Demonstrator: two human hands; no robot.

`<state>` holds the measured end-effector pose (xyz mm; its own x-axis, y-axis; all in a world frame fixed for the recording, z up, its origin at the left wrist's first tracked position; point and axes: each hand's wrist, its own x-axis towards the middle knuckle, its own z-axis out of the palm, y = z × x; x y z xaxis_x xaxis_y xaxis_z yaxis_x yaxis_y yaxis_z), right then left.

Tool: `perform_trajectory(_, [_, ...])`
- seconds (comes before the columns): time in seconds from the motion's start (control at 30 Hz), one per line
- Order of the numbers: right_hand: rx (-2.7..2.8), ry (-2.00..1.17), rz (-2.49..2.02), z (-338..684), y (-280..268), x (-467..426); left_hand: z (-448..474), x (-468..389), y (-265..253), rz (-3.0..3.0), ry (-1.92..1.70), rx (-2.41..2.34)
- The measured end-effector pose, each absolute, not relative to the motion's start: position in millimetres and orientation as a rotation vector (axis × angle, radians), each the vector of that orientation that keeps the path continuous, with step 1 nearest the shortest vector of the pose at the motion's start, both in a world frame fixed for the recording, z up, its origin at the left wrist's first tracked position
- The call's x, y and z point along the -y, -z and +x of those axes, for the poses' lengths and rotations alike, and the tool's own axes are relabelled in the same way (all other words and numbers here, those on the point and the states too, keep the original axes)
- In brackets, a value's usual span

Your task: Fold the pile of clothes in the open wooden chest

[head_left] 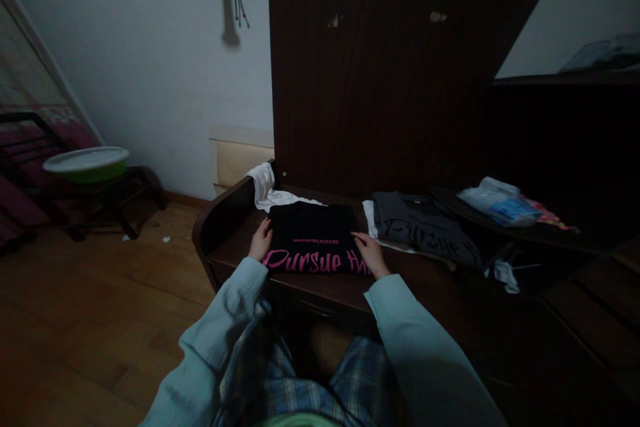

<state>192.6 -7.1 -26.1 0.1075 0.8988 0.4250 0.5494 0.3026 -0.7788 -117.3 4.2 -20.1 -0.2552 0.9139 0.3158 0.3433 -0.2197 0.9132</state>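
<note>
The black T-shirt lies folded on the dark wooden counter, front side up, its pink lettering reading "UNCOMPLICATED" in small capitals above a larger line that begins "Pursue th". The left hand touches the left edge of this T-shirt, and the right hand rests at its right side, fingertips on the fabric and partly over the end of the larger line. Both hands are in contact with the cloth, but I cannot tell whether either one pinches it or merely lies against it. To the right of the black T-shirt, a dark grey T-shirt with black script lies on white fabric. Farther right of the black T-shirt is a clear and blue plastic packet. Behind the black T-shirt and to its left, a white cloth drapes over the raised side of the counter, while a tall dark wooden panel stands directly behind. Well to the left of the black T-shirt, a green basin with a whitish top sits on a dark chair.
</note>
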Motion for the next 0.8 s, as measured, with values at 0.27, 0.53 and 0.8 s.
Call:
perform_trajectory(0.27, [1.204,-0.550,-1.505,199,16,24,-123,18,11,1.218,-1.515,-1.556])
perform_trajectory(0.53, [1.260,-1.020,-1.190,209,7,59,-141,66,0,1.266,-1.225,-1.212])
perform_trajectory(0.8, [1.594,-1.428,-1.030,224,-9,78,-152,70,-13,1.408,-0.751,-0.928])
